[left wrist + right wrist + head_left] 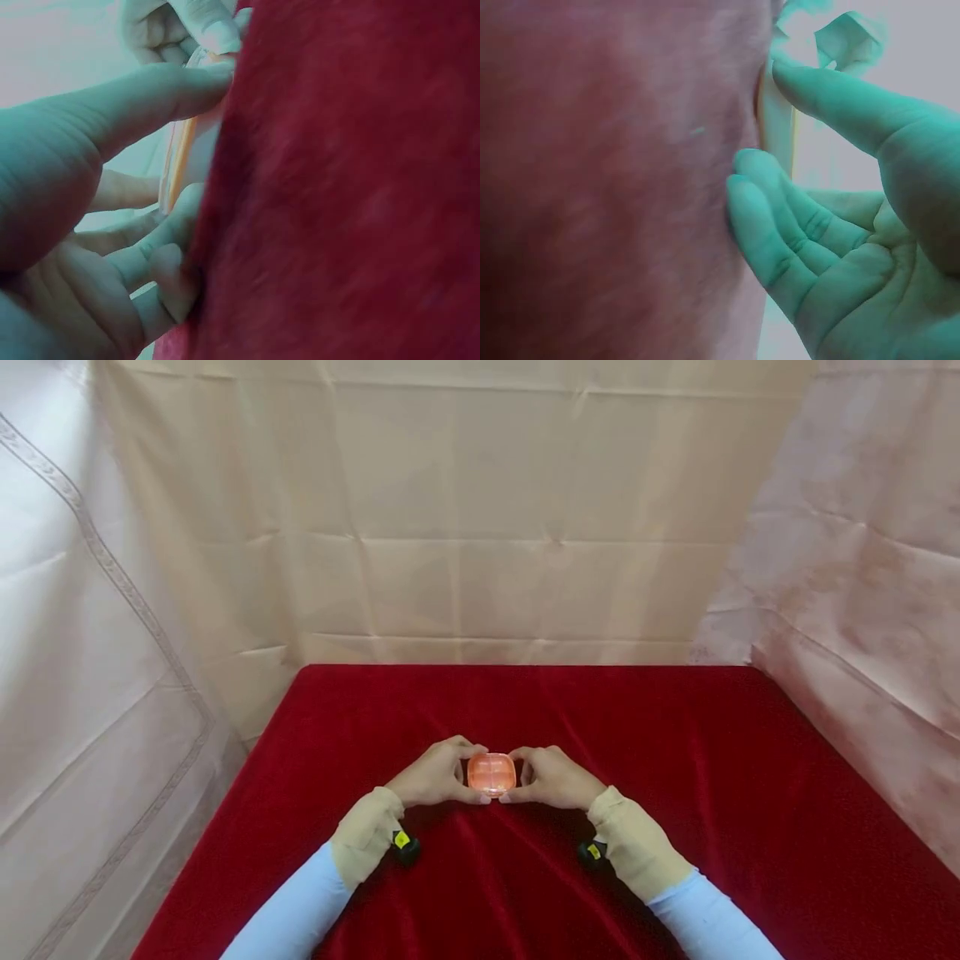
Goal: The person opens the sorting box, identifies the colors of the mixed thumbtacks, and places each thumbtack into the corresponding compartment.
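A small, rounded-square orange box (492, 773) with a clear, shiny top sits low over the red cloth, and crossing lines show through its top. My left hand (437, 774) grips its left side, thumb at the near edge and fingers at the far edge. On the opposite side my right hand (558, 778) holds it the same way, the two thumb tips close together at the front. The left wrist view catches the box edge-on (180, 157) between thumb and fingers. In the right wrist view its pale side (776, 120) shows past the right thumb, partly hidden.
Red velvet cloth (660, 727) with soft folds covers the table. Beige curtains (495, 510) hang behind its far edge, with pale draped fabric (90, 610) at the left and more (870, 552) at the right. A dark device with a yellow tag (405, 846) is strapped at the left wrist.
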### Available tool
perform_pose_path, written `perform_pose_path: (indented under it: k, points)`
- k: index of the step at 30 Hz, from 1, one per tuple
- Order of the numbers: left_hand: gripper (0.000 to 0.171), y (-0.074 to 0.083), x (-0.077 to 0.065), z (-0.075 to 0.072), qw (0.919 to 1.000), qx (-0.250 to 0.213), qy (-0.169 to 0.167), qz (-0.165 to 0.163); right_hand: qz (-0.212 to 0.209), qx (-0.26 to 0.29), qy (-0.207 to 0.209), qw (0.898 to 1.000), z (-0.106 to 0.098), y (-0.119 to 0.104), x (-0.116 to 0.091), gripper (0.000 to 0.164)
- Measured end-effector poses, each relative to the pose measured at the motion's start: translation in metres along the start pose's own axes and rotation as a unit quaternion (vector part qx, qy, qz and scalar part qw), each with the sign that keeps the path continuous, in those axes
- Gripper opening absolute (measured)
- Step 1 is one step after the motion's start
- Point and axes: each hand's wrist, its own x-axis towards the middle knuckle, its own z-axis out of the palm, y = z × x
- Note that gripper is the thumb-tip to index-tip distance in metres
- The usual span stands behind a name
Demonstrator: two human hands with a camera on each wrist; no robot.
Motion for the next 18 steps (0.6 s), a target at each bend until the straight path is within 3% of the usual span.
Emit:
perform_pose_path:
  k: [6, 12, 18]
  points:
    - [0.085, -0.015, -0.007, -0.029, 0.9988, -0.034, 0.022, -0.026, 0.004, 0.03, -0.01, 0.999, -0.003, -0.017, 0.028, 0.063]
    - [0.085, -0.032, -0.022, -0.064, 0.9938, -0.049, 0.052, -0.085, 0.023, 0.072, -0.014, 0.997, 0.004, -0.039, 0.075, 0.065]
    - [0.08, -0.043, -0.03, -0.076, 0.9825, -0.059, 0.086, -0.154, 0.039, 0.095, -0.028, 0.994, 0.018, -0.054, 0.107, 0.062]
